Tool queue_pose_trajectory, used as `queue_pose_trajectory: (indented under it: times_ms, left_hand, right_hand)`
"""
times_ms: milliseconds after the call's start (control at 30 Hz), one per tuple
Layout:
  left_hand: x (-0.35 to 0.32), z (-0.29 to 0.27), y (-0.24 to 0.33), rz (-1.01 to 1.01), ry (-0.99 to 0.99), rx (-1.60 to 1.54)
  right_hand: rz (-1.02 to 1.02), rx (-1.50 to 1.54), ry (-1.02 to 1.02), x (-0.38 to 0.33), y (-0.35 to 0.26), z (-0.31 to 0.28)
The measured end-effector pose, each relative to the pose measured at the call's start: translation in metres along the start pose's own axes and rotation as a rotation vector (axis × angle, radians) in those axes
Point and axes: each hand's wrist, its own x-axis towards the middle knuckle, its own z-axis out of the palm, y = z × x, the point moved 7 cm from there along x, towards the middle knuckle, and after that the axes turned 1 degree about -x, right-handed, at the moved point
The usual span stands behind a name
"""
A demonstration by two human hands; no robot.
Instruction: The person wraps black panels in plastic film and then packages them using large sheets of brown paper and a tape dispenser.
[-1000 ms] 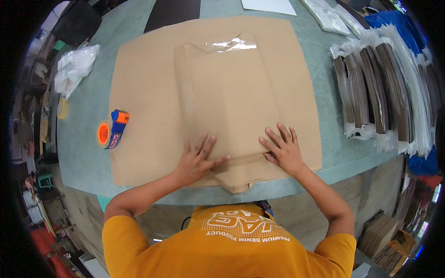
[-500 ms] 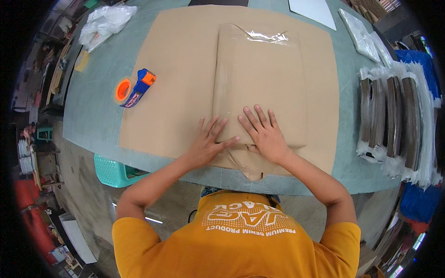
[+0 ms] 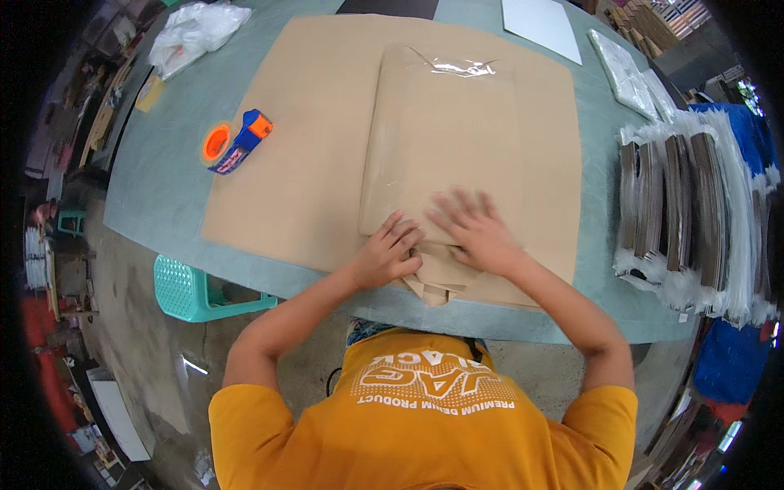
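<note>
A flat parcel wrapped in brown kraft paper (image 3: 445, 139) lies before me, with shiny clear tape across its far end. Its near end has loose folded paper flaps (image 3: 445, 269) reaching the table edge. My left hand (image 3: 392, 253) rests on the near left corner, its fingers bent over the fold and slightly apart; no object shows in it. On the near right part, my right hand (image 3: 478, 233) is spread and blurred by motion, palm down. A blue and orange tape dispenser (image 3: 237, 143) with a clear tape roll sits to the left.
Under the parcel is a large brown paper sheet (image 3: 286, 155) on a green table (image 3: 155, 188). Several plastic-wrapped dark stacks (image 3: 678, 204) stand at the right. A crumpled plastic bag (image 3: 192, 37) is at the far left, a white sheet (image 3: 541, 28) at the far right. A green stool (image 3: 184, 290) stands below.
My left hand has moved right and slightly nearer, onto the near flap, its fingers now more bent. The right hand is in motion over the parcel. The view has shifted slightly.
</note>
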Motion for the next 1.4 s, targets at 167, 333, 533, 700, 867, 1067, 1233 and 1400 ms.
queue_pose_trajectory:
  times_ms: [167,333,533,700,867,1067,1233,1400]
  left_hand:
    - [0.008,-0.007,0.007,-0.075,-0.004,-0.023]
    - [0.016,-0.008,0.000,-0.211,-0.026,-0.093]
    - [0.021,-0.027,-0.010,-0.379,0.068,-0.178]
    - [0.020,-0.028,-0.021,-0.448,0.028,-0.154]
    - [0.050,-0.033,-0.050,-0.534,-0.117,0.005]
    - [0.061,-0.012,-0.083,-0.763,-0.051,0.240]
    - [0.063,0.003,-0.105,-0.840,-0.239,0.133]
    - [-0.012,-0.092,-0.199,-0.925,0.159,0.320]
  right_hand:
    - [0.221,0.009,0.295,-0.081,0.056,0.029]
    - [0.227,0.190,0.323,-0.088,0.058,0.017]
    - [0.081,-0.105,0.400,-0.075,0.032,0.000]
    - [-0.086,0.069,0.652,-0.051,0.027,-0.002]
    - [0.148,0.375,0.491,-0.029,0.045,-0.017]
    - [0.307,0.644,0.650,-0.003,0.027,-0.016]
    - [0.428,1.675,0.663,0.049,0.003,0.034]
    - [0.282,2.261,0.715,0.052,0.027,0.037]
